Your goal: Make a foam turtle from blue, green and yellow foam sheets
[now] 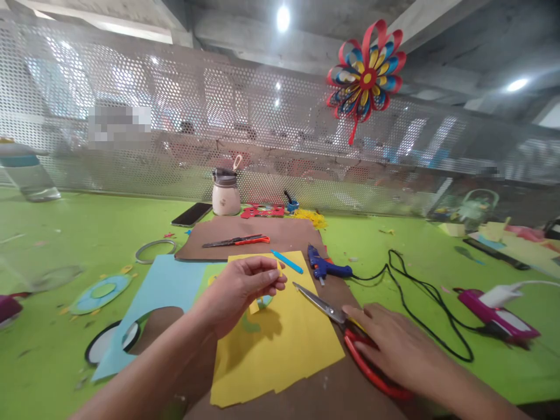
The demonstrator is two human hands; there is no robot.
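My left hand [242, 289] hovers above a yellow paper sheet [284, 344], fingers pinched on a small yellow paper piece [255, 305] that hangs under them. My right hand [394, 344] lies flat on the red handles of a pair of scissors [324, 306], whose blades rest on the sheet's right edge, pointing toward my left hand. A thin blue strip [286, 262] lies at the top of the yellow sheet.
A blue glue gun [326, 267] with a black cord [415, 297] lies right of the sheets. Behind are brown card [262, 228], a red-handled cutter [238, 240], a phone [191, 214] and a jar [226, 192]. Light-blue paper [157, 291] with a round hole lies left.
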